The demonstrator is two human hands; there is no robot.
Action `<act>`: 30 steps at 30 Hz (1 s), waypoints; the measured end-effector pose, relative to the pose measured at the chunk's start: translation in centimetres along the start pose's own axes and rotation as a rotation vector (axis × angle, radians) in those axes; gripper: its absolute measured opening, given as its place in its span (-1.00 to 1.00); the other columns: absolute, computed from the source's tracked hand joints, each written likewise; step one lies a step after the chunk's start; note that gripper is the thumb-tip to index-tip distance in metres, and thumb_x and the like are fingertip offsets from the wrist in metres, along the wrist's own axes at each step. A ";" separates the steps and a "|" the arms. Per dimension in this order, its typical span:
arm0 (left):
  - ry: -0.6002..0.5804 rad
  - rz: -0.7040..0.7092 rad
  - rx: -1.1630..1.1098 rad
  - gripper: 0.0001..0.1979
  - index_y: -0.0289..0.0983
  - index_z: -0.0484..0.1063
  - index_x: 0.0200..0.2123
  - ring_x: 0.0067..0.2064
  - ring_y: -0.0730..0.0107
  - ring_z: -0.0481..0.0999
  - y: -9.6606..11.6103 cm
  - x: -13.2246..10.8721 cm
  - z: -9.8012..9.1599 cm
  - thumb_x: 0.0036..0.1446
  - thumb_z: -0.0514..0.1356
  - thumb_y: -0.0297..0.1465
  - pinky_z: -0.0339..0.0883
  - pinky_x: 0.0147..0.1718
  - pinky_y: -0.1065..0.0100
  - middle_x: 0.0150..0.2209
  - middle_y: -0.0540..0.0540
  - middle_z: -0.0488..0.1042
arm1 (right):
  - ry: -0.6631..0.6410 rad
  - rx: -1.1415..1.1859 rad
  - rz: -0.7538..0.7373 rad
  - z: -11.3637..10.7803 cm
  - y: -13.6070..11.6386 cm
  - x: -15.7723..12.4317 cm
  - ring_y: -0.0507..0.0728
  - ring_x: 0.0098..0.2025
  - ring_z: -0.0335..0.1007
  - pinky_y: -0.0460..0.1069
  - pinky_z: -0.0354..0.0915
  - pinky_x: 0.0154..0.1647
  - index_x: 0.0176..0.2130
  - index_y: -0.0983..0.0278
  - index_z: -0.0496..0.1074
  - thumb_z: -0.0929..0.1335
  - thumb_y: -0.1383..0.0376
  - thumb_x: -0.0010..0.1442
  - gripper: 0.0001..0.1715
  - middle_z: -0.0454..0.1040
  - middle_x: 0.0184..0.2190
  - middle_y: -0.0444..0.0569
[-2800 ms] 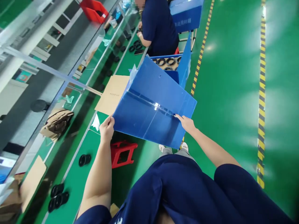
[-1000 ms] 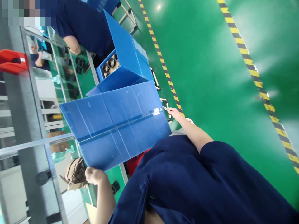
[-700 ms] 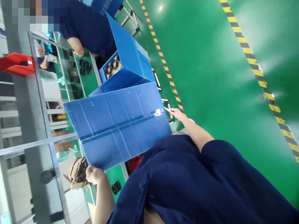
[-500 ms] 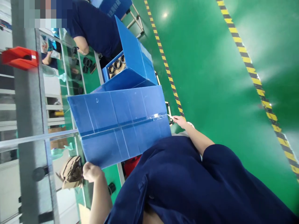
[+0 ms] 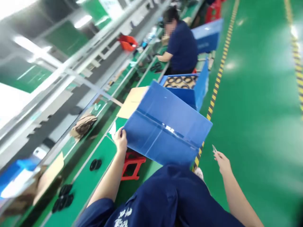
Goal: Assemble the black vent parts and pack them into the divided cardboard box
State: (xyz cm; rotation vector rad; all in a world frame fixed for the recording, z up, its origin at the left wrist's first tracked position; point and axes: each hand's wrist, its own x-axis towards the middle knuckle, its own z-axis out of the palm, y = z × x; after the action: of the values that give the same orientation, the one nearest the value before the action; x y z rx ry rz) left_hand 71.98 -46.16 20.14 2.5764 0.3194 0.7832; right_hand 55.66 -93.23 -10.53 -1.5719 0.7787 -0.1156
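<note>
Left grip clamps the edge of a blue corrugated sheet. Right grip, apart from it, pinches a metal sliver (blurred)

Beyond the blue corrugated sheet, a cardboard sheet is partly hidden by it, and black rings in a blue crate are blurred. A small pale item at the right hand, right of the sheet, is too blurred to be identified.
</note>
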 end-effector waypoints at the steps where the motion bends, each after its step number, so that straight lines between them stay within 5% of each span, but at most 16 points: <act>1: 0.010 0.025 -0.029 -0.65 -0.26 0.57 -0.03 -0.02 0.21 0.54 -0.1 -0.3 0.4 0.28 0.11 -0.23 0.31 0.13 0.16 -0.10 -0.17 0.62 | 0.014 -0.006 -0.061 -0.1 -2.7 2.6 0.31 -0.45 0.51 0.23 0.46 -0.36 -0.41 0.12 0.54 0.34 -0.31 -0.05 -0.39 0.58 -0.41 0.10; 3: 0.033 0.042 -0.063 -0.69 -0.22 0.58 -0.05 0.06 0.18 0.53 -0.3 -0.9 1.0 0.28 0.15 -0.22 0.22 0.22 0.08 -0.03 -0.16 0.63 | -0.036 -0.047 -0.257 1.3 -11.0 6.5 0.35 -0.26 0.58 0.23 0.49 -0.17 -0.25 0.14 0.59 0.38 -0.22 0.05 -0.45 0.63 -0.22 0.13; 5: 0.043 0.034 -0.107 -0.73 -0.19 0.60 -0.08 0.08 0.17 0.51 -0.5 -1.9 1.3 0.28 0.19 -0.22 0.19 0.23 0.05 -0.03 -0.15 0.64 | -0.175 -0.147 -0.591 4.5 -21.6 7.6 0.32 -0.08 0.57 0.21 0.45 0.00 -0.13 0.16 0.59 0.37 -0.13 0.19 -0.50 0.63 -0.11 0.11; 8: 0.026 0.043 -0.196 -0.78 -0.16 0.63 -0.11 0.04 0.19 0.52 -0.6 -4.0 1.6 0.29 0.22 -0.24 0.20 0.19 0.06 -0.06 -0.10 0.66 | -0.502 -0.294 -1.136 11.6 -36.1 4.7 0.22 -0.05 0.55 0.15 0.36 0.10 -0.09 0.15 0.60 0.33 0.02 0.36 -0.64 0.64 -0.10 0.04; 11: 0.020 0.046 -0.267 -0.80 -0.12 0.65 -0.12 0.03 0.20 0.50 -0.2 -6.1 1.5 0.31 0.22 -0.26 0.19 0.19 0.05 -0.09 -0.07 0.67 | -0.795 -0.494 -1.390 18.6 -43.9 0.9 0.19 -0.08 0.55 0.16 0.25 0.15 -0.11 0.15 0.59 0.32 0.14 0.40 -0.74 0.65 -0.13 -0.04; 15: 0.045 -0.004 -0.300 -0.80 -0.08 0.66 -0.10 0.05 0.16 0.48 -0.1 -7.6 1.2 0.33 0.22 -0.27 0.11 0.25 -0.03 -0.08 -0.05 0.67 | -1.041 -0.844 -1.422 22.9 -45.5 -1.1 0.16 -0.14 0.53 0.16 0.17 0.16 -0.15 0.17 0.57 0.31 0.21 0.39 -0.77 0.65 -0.21 -0.08; 21: 0.044 -0.047 -0.350 -0.81 -0.06 0.66 -0.12 0.08 0.12 0.46 -2.4 -7.1 0.4 0.33 0.22 -0.25 0.08 0.26 -0.05 -0.08 -0.04 0.68 | -0.960 -1.091 -1.531 23.8 -46.3 -1.4 0.13 -0.12 0.52 0.17 0.07 0.24 -0.12 0.15 0.56 0.28 0.24 0.42 -0.76 0.64 -0.19 -0.07; 30: 0.029 -0.029 -0.383 -0.82 -0.03 0.66 -0.12 0.12 0.09 0.43 -2.7 -6.9 -0.1 0.32 0.24 -0.27 -0.01 0.31 -0.13 -0.11 -0.03 0.68 | -1.048 -1.210 -1.529 25.9 -47.8 -2.7 0.12 -0.17 0.49 0.16 0.06 0.22 -0.14 0.15 0.57 0.26 0.20 0.44 -0.71 0.61 -0.28 -0.08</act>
State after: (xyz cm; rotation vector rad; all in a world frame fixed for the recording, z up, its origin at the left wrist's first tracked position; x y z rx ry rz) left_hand 66.05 -46.05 15.69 2.1994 0.1921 0.7870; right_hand 85.99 -72.17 29.44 -2.5763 -1.5660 0.1256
